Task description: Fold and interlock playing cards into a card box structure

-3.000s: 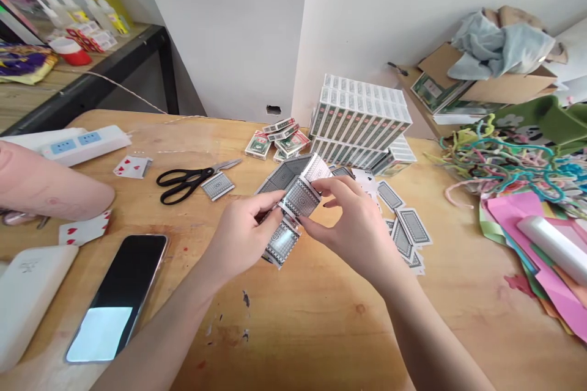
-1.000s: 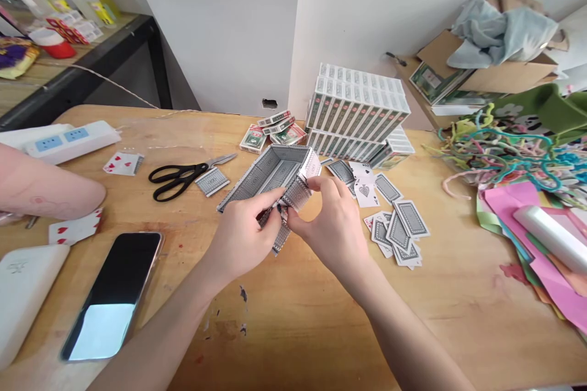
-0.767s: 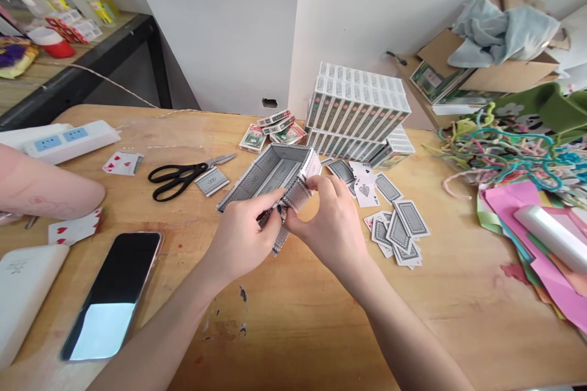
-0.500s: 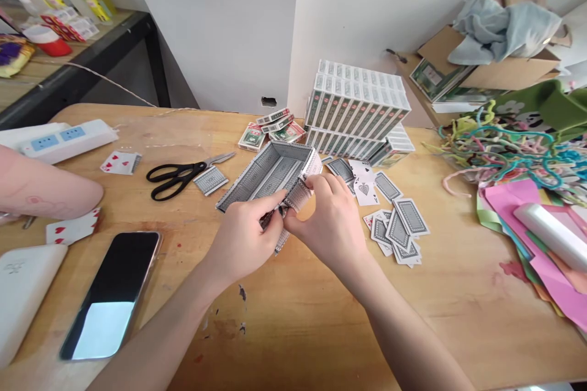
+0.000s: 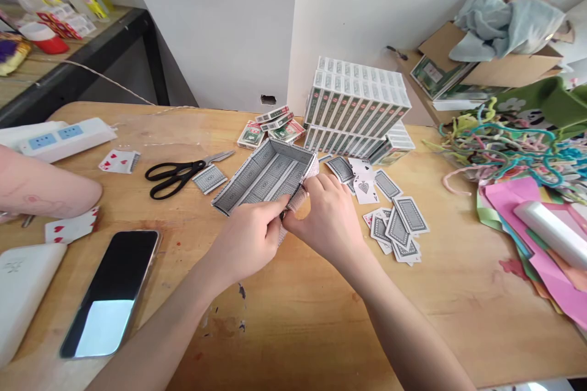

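Observation:
An open-topped box made of playing cards, grey patterned backs facing inward, is tilted above the middle of the table. My left hand is closed on its near edge, thumb over the rim. My right hand pinches the near right corner, fingers on the outer wall and thumb close to the left fingers. The fingertips hide that corner. Loose cards lie to the right, mostly face down. Left of the box are black-handled scissors and a face-down card.
Stacked card packs stand at the back, beside a few loose packs. A phone, a white power strip and another person's arm are on the left. Coloured paper and tangled cords lie right.
The box has tilted slightly so that more of its inside shows. Both hands keep their hold at the near right corner, with small finger shifts.

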Demonstrator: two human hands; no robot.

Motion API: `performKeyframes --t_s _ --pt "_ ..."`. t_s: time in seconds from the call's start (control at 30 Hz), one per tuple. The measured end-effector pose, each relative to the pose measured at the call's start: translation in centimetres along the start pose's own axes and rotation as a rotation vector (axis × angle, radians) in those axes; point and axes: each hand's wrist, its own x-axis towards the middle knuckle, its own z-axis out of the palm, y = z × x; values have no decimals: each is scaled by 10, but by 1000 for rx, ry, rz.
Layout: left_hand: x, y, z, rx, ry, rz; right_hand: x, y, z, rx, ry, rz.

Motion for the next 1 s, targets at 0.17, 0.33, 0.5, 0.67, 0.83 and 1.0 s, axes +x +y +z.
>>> performKeyframes --t_s 0.17,0.33,0.5,0.67,0.83,1.0 --pt "4 -4 2 6 -168 -33 -14 17 35 268 67 50" --pt "16 -12 9 -42 -209 -105 -28 20 63 435 28 128" --pt "25 -14 5 -155 -312 -133 -28 7 66 481 58 271" --pt "30 -14 1 -199 -339 -144 -27 4 67 432 96 287" --pt "35 -22 0 -263 -349 -149 -28 6 72 420 159 279" --pt "35 -24 0 -246 -342 -143 -27 9 74 480 136 267"
